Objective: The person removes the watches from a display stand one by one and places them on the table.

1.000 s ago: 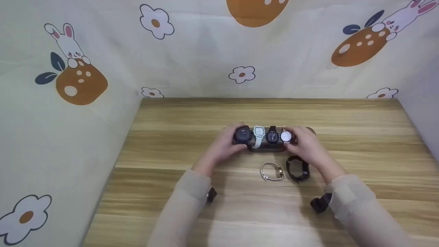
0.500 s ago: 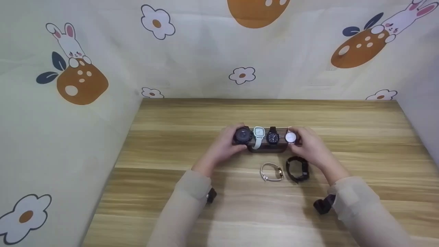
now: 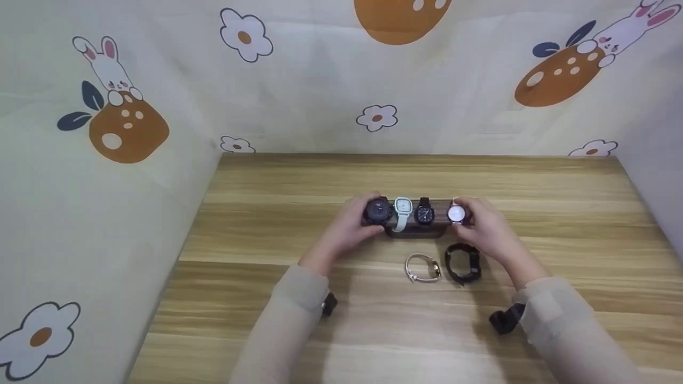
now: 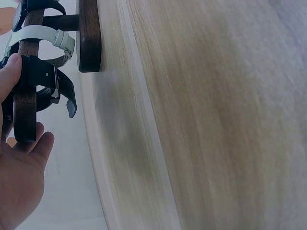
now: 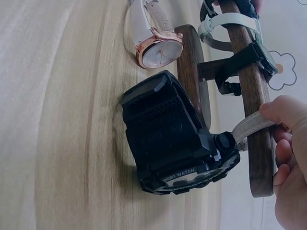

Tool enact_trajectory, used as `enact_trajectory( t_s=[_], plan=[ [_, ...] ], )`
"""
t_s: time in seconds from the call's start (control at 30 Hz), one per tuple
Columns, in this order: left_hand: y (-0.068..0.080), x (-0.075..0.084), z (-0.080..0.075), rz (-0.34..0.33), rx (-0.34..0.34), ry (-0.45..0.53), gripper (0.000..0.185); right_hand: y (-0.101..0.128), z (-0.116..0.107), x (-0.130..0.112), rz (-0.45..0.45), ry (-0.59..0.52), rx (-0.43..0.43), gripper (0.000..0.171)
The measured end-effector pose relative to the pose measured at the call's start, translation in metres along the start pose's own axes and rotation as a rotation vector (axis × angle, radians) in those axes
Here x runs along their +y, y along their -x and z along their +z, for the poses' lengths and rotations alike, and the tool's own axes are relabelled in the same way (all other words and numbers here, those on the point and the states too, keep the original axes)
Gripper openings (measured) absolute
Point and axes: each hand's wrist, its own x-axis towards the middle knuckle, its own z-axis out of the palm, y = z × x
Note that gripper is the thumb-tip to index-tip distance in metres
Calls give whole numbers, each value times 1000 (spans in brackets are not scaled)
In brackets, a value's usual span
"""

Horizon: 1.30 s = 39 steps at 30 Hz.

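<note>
A dark wooden watch stand [image 3: 442, 209] stands at mid-table, its raised bar carrying several watches. My left hand [image 3: 353, 217] grips the bar's left end, thumb and fingers around a chunky black watch [image 3: 378, 210]. Beside that hang a mint-green square watch [image 3: 403, 205] and a smaller black watch [image 3: 425, 214]. Near the right end, my right hand [image 3: 484, 223] pinches a white-faced watch [image 3: 456, 214]; in the right wrist view its pale strap [image 5: 253, 125] loops the bar, with the thumb pressed on it. The stand's base [image 5: 193, 74] rests on the table.
In front of the stand lie a pale-strapped watch with a rose-gold case [image 5: 160, 51] and a black sport watch [image 5: 165, 132], both on the wooden table [image 3: 256, 229]. A patterned cloth wall [image 3: 304, 80] rises behind and at the sides.
My right hand has slid the white-faced watch rightward along the bar, away from the smaller black watch, mostly in the first half second. The left hand has stayed in place.
</note>
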Motion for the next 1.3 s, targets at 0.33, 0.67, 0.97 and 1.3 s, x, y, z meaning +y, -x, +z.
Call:
enact_trajectory(
  t_s=[0.33, 0.67, 0.97, 1.3],
  plan=[
    [0, 1, -1, -22, -16, 14, 71, 0, -1, 1, -8, -1, -4, 56],
    [1, 0, -1, -23, -14, -1, 70, -1, -3, 3, 17, 9, -19, 56],
    [1, 0, -1, -12, -14, 1, 69, 3, -8, 8, 23, -8, 1, 55],
    [1, 0, 0, -24, -11, 10, 70, 8, -16, 20, 29, -21, 18, 54]
  ],
)
